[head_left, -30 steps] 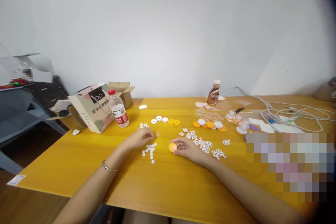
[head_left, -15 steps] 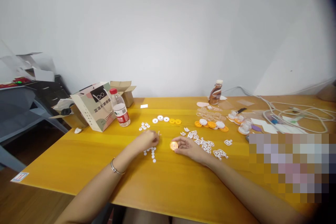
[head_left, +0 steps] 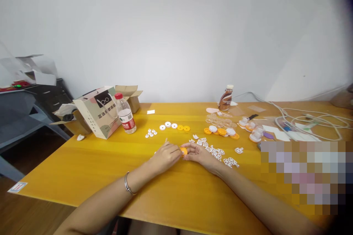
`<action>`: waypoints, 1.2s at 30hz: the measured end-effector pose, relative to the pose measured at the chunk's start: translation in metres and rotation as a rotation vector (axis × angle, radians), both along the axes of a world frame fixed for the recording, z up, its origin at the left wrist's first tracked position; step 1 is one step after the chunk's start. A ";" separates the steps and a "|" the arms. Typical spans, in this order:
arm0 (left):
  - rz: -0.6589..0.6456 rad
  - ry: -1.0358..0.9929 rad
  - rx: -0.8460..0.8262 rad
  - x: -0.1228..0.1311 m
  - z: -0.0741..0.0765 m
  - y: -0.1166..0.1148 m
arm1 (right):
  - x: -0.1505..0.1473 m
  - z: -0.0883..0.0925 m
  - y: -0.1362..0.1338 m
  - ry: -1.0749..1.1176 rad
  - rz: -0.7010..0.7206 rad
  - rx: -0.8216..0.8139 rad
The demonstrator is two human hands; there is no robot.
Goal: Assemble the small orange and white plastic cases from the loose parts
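Note:
My right hand (head_left: 199,154) pinches a small round orange cap (head_left: 183,151) just above the yellow table (head_left: 82,169). My left hand (head_left: 166,155) has its fingers closed and pressed against the cap's left side; whatever small piece it holds is hidden. It covers most of a cluster of tiny white discs. A scatter of white lattice pieces (head_left: 217,153) lies just right of my right hand. A silver bracelet (head_left: 127,183) circles my left wrist.
A water bottle (head_left: 124,114), a paper bag (head_left: 97,112) and a cardboard box (head_left: 131,94) stand at the left. White and orange rings (head_left: 173,126), more caps (head_left: 220,131), a brown drink bottle (head_left: 225,97) and white cables (head_left: 309,119) lie further back and right.
My left hand has moved right from the tiny white discs until its fingertips meet the orange cap. My right hand has stayed almost in place with the cap.

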State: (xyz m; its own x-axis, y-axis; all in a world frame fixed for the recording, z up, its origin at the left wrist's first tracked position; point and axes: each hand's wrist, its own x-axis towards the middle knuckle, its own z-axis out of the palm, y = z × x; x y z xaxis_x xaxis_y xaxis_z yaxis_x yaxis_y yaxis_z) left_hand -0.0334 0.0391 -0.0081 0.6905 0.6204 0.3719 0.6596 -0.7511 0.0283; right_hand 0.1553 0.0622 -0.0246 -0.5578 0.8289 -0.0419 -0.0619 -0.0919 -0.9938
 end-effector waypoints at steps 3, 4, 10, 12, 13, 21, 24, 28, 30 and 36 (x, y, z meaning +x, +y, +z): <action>0.003 -0.024 0.006 0.001 0.000 -0.001 | 0.001 0.002 0.000 0.010 -0.022 -0.029; 0.001 -0.025 0.001 0.002 0.000 -0.002 | 0.001 0.002 0.000 0.023 -0.026 -0.034; -0.014 -0.088 -0.146 0.000 0.019 -0.008 | 0.003 0.003 0.001 0.090 0.006 -0.053; -0.036 -0.180 -0.240 -0.008 0.030 -0.008 | 0.003 0.002 0.001 0.097 -0.011 -0.041; -0.054 -0.215 -0.306 -0.014 0.035 -0.007 | 0.003 0.002 0.001 0.098 -0.023 -0.034; -0.177 0.033 -0.781 -0.055 0.036 0.002 | 0.003 0.000 0.001 0.052 -0.035 -0.038; -0.208 0.049 -0.731 -0.052 0.029 0.003 | 0.003 -0.001 0.001 0.049 -0.032 -0.033; -0.214 0.065 -0.706 -0.050 0.027 0.004 | 0.004 0.000 0.001 0.041 -0.019 -0.039; -0.188 0.080 -0.668 -0.050 0.027 0.005 | 0.004 0.000 0.001 0.042 -0.014 -0.040; -0.074 0.018 -0.452 -0.041 0.036 -0.002 | 0.003 0.000 0.001 0.031 -0.012 -0.035</action>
State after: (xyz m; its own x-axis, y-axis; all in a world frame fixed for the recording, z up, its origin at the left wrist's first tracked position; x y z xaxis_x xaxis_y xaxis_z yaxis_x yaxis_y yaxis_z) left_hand -0.0740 0.0373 0.0282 0.7429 0.6665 0.0626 0.6081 -0.7110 0.3530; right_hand 0.1580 0.0633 -0.0247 -0.5496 0.8337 -0.0539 -0.0938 -0.1256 -0.9876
